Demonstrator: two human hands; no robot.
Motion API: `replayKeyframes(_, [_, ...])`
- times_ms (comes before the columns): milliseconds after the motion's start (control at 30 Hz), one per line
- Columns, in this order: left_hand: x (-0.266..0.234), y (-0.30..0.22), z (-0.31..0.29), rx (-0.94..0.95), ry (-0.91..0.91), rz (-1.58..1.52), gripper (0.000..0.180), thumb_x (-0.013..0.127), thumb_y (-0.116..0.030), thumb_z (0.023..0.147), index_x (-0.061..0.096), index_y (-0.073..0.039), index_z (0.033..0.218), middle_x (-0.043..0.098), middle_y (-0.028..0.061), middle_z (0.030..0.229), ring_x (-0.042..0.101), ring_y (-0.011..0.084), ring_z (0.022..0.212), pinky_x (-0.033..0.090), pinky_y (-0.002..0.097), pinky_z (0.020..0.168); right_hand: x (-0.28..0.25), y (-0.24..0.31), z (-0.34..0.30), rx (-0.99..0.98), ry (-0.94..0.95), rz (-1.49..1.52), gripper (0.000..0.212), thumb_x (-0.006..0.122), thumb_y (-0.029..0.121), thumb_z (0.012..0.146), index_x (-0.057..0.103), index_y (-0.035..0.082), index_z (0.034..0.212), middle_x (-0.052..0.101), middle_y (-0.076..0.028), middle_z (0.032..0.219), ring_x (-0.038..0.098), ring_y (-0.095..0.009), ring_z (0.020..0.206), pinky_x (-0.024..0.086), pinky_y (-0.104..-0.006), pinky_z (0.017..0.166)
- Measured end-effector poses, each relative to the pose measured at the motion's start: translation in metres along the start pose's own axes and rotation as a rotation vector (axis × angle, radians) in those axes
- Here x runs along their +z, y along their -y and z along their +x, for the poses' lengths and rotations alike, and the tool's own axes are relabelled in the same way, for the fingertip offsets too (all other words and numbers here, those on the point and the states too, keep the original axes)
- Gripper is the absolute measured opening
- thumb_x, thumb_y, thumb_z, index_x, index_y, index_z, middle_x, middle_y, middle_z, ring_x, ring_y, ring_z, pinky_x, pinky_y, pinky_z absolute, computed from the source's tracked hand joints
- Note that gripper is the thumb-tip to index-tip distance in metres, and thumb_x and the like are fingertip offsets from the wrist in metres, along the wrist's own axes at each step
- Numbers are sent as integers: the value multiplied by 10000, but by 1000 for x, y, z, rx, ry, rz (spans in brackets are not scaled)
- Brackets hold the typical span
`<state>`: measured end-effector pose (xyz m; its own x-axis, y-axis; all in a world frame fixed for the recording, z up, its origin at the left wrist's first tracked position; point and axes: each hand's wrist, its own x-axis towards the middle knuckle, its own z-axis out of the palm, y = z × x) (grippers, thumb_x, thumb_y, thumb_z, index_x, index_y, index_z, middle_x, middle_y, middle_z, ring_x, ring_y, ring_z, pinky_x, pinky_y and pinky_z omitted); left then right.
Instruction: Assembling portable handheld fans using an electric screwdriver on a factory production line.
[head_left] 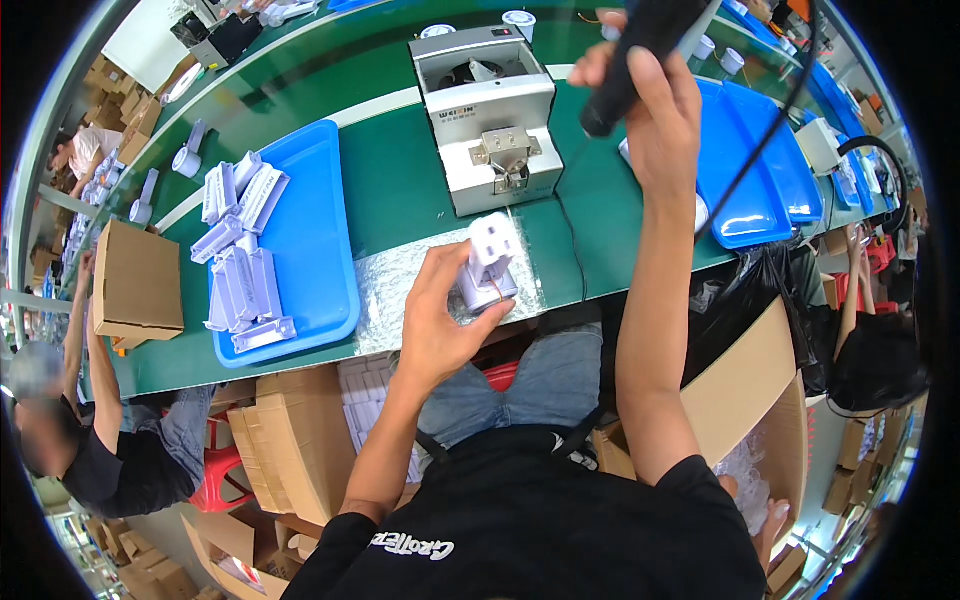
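My left hand (pixel 438 318) grips a small white plastic housing (pixel 491 240) by its side, fingers and thumb wrapped round it. The housing stands on a clear plastic sheet (pixel 400 290) at the bench's front edge, and a thin orange wire shows low on it. Raised at the upper right, my right hand (pixel 662 125) is closed round a black electric screwdriver (pixel 632 70) with a dark cord. The screwdriver's tip is blurred. Just beyond the housing stands a grey and white screw feeder (pixel 490 125).
A blue tray (pixel 335 240) of white plastic parts (pixel 240 280) lies left, beside a cardboard box (pixel 140 280). More blue trays (pixel 740 170) are at right. A conveyor belt (pixel 385 70) runs behind. Co-workers sit on both sides; cartons (pixel 300 440) stand under the bench.
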<state>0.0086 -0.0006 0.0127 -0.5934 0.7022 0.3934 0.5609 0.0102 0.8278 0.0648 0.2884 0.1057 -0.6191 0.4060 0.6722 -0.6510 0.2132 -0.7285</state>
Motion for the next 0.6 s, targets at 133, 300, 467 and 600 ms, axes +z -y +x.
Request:
replayKeyframes(133, [4, 7, 8, -7, 54, -26, 687, 906, -73, 760, 612, -18, 1378, 664, 179, 1225, 678, 342, 1133, 532, 399, 1000, 12, 16, -12, -153, 93, 296, 368, 577, 218, 1096, 531, -3, 1386, 651, -128, 836, 690, -229, 684, 582, -357, 625])
replayKeyframes(300, [2, 8, 13, -26, 69, -82, 675, 910, -51, 749, 629, 2, 1360, 664, 171, 1254, 671, 332, 1169, 528, 393, 1012, 27, 41, 0, -104, 192, 220, 429, 410, 441, 1138, 535, 31, 1146, 540, -97, 794, 540, -161, 575, 470, -317, 578])
replayKeyframes(467, [3, 13, 10, -13, 56, -50, 683, 910, -44, 737, 636, -5, 1361, 670, 170, 1249, 681, 324, 1144, 535, 386, 997, 96, 56, 26, -201, -202, 191, 477, 574, 335, 1124, 469, -33, 1409, 596, -66, 669, 547, -120, 473, 435, -237, 437])
replayKeyframes(600, [4, 9, 10, -12, 36, -31, 680, 915, -50, 729, 645, -8, 1351, 678, 169, 1243, 691, 323, 1125, 545, 390, 982, 96, 34, 46, -368, -118, 94, 374, 581, 333, 1123, 549, 13, 1313, 609, -67, 686, 559, -119, 467, 452, -236, 426])
